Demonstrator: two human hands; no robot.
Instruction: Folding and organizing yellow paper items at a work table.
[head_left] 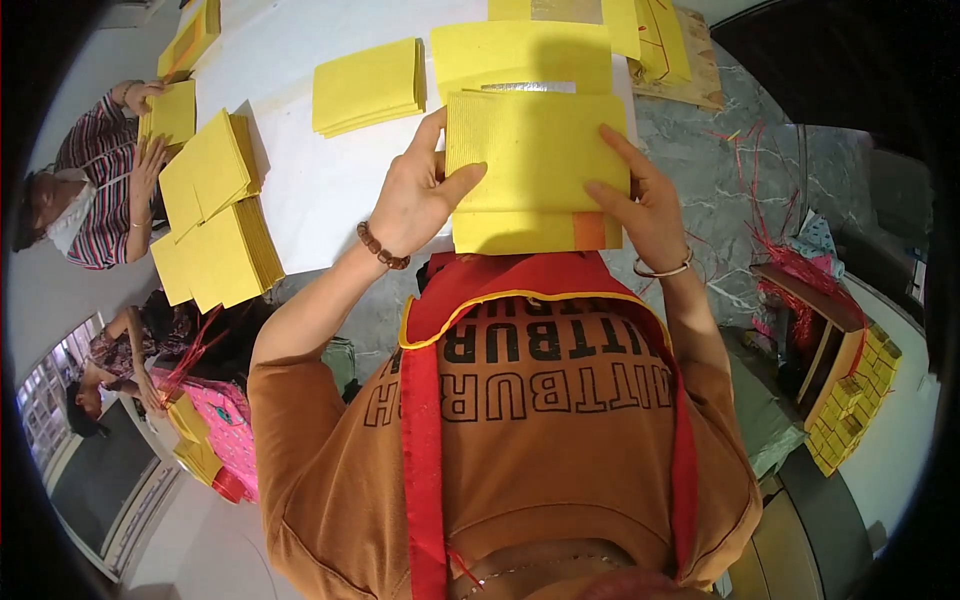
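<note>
A stack of yellow paper sheets is held level over the table's near edge, in front of my chest. My left hand grips its left side, thumb on top and fingers behind. At the right side, my right hand pinches it, with thumb and forefinger on the face. More yellow paper with an orange patch shows below the near edge of the held stack. Just beyond lies another yellow paper pile, partly covered, with a silvery strip. To its left sits a smaller yellow stack.
Fanned yellow paper piles line the left edge of the white table. A person in a striped top handles yellow paper there; another person works farther back. Yellow bundles stand at the far right, above the grey marbled floor.
</note>
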